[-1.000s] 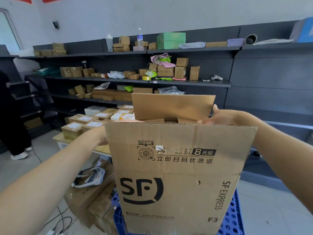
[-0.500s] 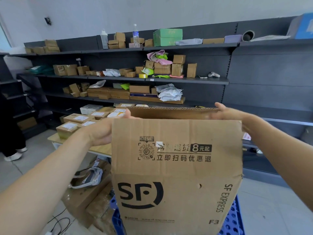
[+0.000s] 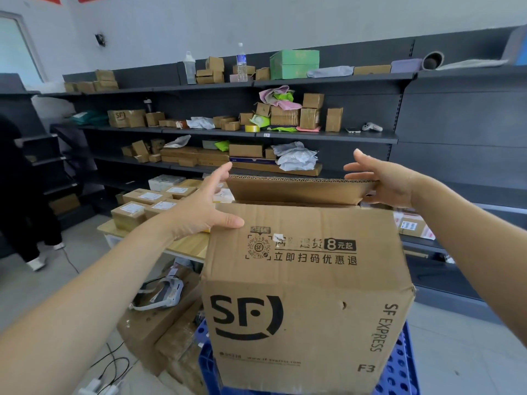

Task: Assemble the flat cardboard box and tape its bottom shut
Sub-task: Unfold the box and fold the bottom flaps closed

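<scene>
A brown SF Express cardboard box (image 3: 308, 295) stands opened up in front of me on a blue plastic crate (image 3: 400, 366). Its near top flap leans inward over the opening. The far flap (image 3: 299, 191) is bent low towards me. My left hand (image 3: 205, 206) is at the box's upper left corner, thumb lying on the near flap's edge and fingers spread upward. My right hand (image 3: 383, 178) presses its palm against the right end of the far flap, fingers apart. The inside of the box is hidden.
A roll of yellow tape (image 3: 252, 128) lies on the dark shelving (image 3: 427, 138) behind. A low wooden table (image 3: 188, 246) carries labelled parcels. More cartons and a white headset (image 3: 162, 295) lie left of the crate. A person in black (image 3: 17, 195) stands at far left.
The far flap, upright a second ago, has come down towards me. The near flap has tilted inward. Both hands have lifted from the flap edges and spread their fingers.
</scene>
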### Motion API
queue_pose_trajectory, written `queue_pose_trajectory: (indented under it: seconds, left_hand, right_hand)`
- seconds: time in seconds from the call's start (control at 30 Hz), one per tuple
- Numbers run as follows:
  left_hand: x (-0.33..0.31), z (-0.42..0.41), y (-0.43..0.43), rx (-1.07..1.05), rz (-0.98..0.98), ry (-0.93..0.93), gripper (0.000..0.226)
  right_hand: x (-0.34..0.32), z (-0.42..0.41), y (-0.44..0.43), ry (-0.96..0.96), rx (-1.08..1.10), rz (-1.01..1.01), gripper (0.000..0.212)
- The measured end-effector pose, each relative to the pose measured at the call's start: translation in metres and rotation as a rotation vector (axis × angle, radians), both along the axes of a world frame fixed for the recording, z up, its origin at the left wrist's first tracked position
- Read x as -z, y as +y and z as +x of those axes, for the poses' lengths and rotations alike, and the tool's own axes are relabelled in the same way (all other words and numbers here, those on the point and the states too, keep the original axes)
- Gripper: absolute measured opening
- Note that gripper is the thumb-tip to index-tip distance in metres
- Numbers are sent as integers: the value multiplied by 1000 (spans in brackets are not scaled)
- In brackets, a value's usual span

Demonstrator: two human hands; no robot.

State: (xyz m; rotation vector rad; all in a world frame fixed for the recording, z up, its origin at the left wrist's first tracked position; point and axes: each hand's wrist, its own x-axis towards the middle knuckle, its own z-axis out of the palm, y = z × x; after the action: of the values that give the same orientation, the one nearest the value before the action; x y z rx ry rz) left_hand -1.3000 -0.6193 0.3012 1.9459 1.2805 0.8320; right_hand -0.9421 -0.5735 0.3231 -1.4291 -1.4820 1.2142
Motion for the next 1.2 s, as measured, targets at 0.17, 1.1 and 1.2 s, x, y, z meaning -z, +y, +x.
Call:
queue_pose_trajectory:
  seconds: [0.17, 1.1, 1.2]
  left_hand:
    - [8, 11, 4, 57, 23, 194, 110]
    - [36, 48, 1, -343, -283, 131, 66]
    - [35, 43, 3, -362, -287, 78, 67]
  right_hand:
    - [3, -2, -6, -359, -93, -35, 69]
    - [62, -4, -13, -36, -12, -285, 128]
    - [58, -10, -16, -25, -8, -291, 122]
